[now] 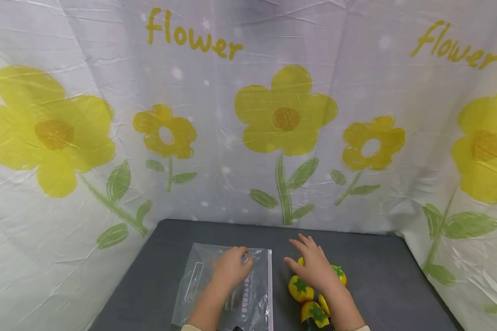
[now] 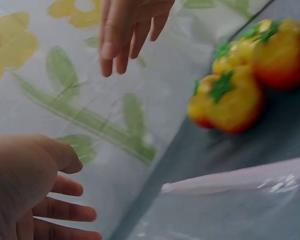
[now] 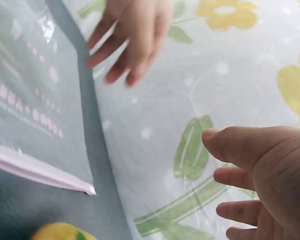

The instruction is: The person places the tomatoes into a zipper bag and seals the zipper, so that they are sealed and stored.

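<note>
A clear plastic zip bag (image 1: pixel 182 294) with a pale pink closure strip (image 1: pixel 270 285) lies flat on the dark table. Above the bag is my left hand (image 1: pixel 230 267), its fingers loosely bent and holding nothing. To its right my right hand (image 1: pixel 312 269) is spread over a group of yellow-and-red fruits with green leafy tops, among them one fruit (image 1: pixel 301 288) left of the wrist. Part of the group is hidden under that hand and forearm. In the left wrist view several of these fruits (image 2: pixel 236 100) sit bunched beside the strip.
The dark table (image 1: pixel 381 285) ends at a white curtain (image 1: pixel 215 184) printed with yellow flowers, which hangs along its back and both sides. Something black (image 1: pixel 310 324) shows at the bottom edge near the lowest fruit (image 1: pixel 314 313).
</note>
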